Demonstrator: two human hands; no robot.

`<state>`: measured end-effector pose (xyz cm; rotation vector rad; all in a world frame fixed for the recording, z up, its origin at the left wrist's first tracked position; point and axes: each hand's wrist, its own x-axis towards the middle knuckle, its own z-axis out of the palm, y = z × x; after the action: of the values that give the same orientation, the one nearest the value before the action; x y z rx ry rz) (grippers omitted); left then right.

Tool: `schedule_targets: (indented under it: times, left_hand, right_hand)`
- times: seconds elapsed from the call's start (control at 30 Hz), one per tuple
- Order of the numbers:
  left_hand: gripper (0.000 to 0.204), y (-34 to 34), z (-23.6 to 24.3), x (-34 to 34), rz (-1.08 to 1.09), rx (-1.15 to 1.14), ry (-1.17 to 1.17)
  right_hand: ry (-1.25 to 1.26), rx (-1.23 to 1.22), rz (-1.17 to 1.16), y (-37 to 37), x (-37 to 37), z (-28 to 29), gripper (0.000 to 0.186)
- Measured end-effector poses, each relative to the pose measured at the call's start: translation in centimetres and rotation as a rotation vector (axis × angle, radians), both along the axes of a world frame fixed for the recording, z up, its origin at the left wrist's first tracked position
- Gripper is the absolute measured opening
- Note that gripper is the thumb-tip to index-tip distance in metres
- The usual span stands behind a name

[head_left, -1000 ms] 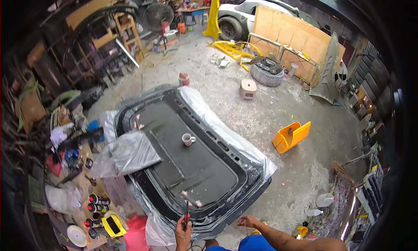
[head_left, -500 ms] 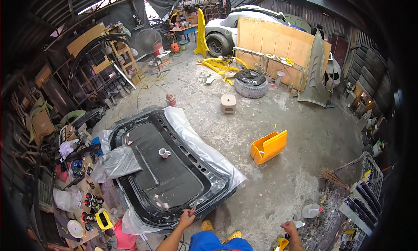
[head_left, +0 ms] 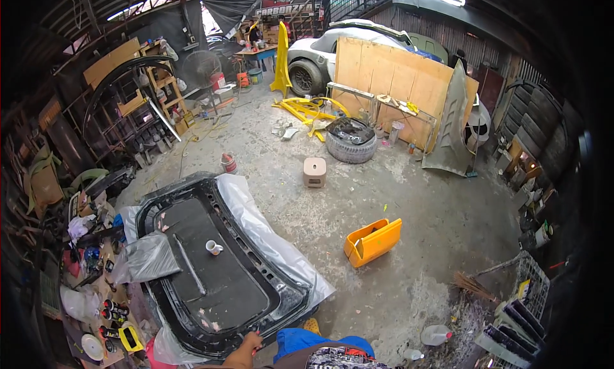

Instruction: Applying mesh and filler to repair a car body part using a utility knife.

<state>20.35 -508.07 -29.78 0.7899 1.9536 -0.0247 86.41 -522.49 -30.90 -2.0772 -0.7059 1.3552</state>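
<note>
My left hand (head_left: 251,341) is at the near edge of a large black car panel (head_left: 291,302), fingers closed on a thin tool. A bit of red shows at the hand, but the tool's kind is too small to tell. The panel lies with its ribbed frame side up, on translucent plastic sheeting (head_left: 246,209). On its dark middle stand a white mug (head_left: 213,247) and a long thin strip (head_left: 190,263). A grey plastic bag (head_left: 151,256) covers part of its left side. My right hand is out of view.
An orange bin (head_left: 377,244) and a beige stool (head_left: 314,172) stand on the concrete floor. To the right are a clear jug (head_left: 436,334), a broom (head_left: 472,286) and a wire rack (head_left: 534,282). Bottles (head_left: 115,311) crowd the left bench. A tire (head_left: 351,146) lies farther off.
The view has tipped up and turned right, so the scene sits lower and farther left. My right hand, earlier at the lower right, has left the picture. My left hand stays by the panel's edge.
</note>
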Motion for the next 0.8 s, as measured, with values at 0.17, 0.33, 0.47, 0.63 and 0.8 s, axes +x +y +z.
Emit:
schedule_targets:
  times: [0.17, 0.33, 0.47, 0.63, 0.8]
  left_hand:
    - [0.039, 15.7, 2.9, 5.6, -0.177, 0.367, -0.022]
    - [0.045, 26.1, 7.0, 9.9, -0.083, 0.525, -0.025]
    - [0.051, 27.2, 4.3, 11.1, 0.049, 0.474, 0.111]
    - [0.05, 23.5, 6.3, 17.1, 0.082, 0.157, 0.131]
    - [0.048, 18.3, 6.6, 24.2, 0.306, 0.012, 0.174]
  right_hand:
    - [0.077, -0.116, 0.062, 7.7, -1.3, 3.3, 0.016]
    - [0.158, -0.225, 0.133, 18.1, 2.9, 3.7, 0.017]
    - [0.17, -0.242, 0.198, 30.0, 9.9, 3.5, 0.017]
    - [0.099, -0.208, 0.222, 39.2, 20.8, 3.9, 0.017]
    - [0.004, -0.141, 0.253, 48.3, 29.3, 6.2, 0.015]
